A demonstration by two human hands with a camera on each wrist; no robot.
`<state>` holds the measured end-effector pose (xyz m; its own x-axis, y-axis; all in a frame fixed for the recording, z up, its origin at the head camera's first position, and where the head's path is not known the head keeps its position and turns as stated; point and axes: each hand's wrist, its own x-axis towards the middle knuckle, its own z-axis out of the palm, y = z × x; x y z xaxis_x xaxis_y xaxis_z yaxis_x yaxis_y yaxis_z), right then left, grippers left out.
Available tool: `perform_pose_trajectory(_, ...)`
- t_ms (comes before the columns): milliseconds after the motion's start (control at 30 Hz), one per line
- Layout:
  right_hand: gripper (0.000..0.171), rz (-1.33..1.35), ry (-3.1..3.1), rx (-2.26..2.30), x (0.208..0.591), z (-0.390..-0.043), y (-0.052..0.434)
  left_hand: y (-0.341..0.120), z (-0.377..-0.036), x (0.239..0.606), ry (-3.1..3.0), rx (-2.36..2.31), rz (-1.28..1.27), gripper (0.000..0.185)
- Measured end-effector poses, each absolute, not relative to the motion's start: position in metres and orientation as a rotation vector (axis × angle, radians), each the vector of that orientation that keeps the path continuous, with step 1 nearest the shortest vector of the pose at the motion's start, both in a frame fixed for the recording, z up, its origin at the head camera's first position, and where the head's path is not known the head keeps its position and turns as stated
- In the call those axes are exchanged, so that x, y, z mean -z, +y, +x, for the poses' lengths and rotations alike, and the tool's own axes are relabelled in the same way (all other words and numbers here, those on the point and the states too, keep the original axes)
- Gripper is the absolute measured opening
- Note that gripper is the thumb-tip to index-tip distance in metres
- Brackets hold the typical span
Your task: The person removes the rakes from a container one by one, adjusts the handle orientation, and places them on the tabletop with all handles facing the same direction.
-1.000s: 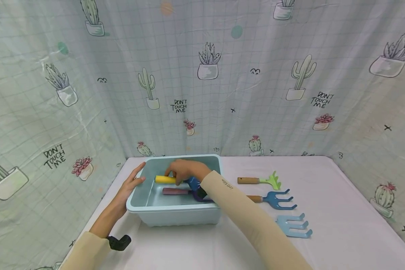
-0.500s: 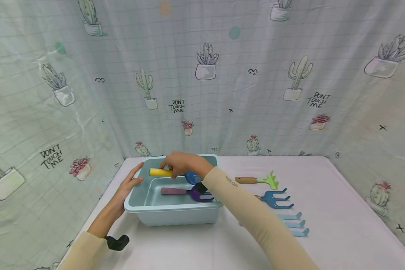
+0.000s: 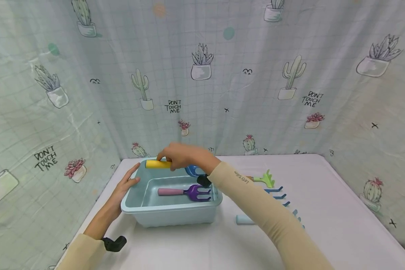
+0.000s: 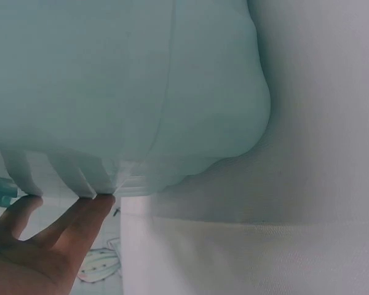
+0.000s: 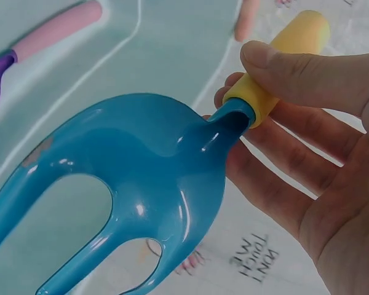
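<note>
We see our right hand [image 3: 183, 155] holding a blue fork [image 5: 120, 184] by its yellow handle [image 3: 156, 164], thumb on top and fingers curled beneath, so the grip is closed around that handle. A second ago the fork lay low inside the tub [image 3: 170, 215], just above the purple fork [image 3: 185, 192]; now it has risen to the tub's far rim, at centre frame in the head view, with its prongs pointing right. We judge that the fork is being lifted out rather than set down. The purple fork with its pink handle lies flat on the tub floor, unmoved. Our left hand [image 3: 125, 186] rests open against the tub's left wall, fingers straight, touching the rim as it did before; the left wrist view shows fingertips [image 4: 89, 206] under the rim edge. To the right of the tub on the white tabletop [image 3: 324, 210], a green rake [image 3: 264, 179] and other blue tools are now partly hidden by our right sleeve [image 3: 256, 202]. A cactus-print curtain [image 3: 202, 75] fills the upper frame.
</note>
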<state>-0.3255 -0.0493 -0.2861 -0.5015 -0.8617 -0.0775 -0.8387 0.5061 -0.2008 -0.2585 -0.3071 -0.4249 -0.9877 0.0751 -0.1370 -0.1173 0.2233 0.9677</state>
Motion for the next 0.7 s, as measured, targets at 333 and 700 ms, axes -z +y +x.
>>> perform_pose_trajectory(333,0.048,-1.454,2.598,0.220,0.263,-0.317,-0.018,-0.306,-0.259,0.424,2.347,-1.866,-0.022,0.066)
perform_pose_trajectory(700,0.043,-1.355,2.630,0.258,0.262,-0.312,0.034,-0.308,-0.257,0.423,2.349,-1.871,-0.016,0.064)
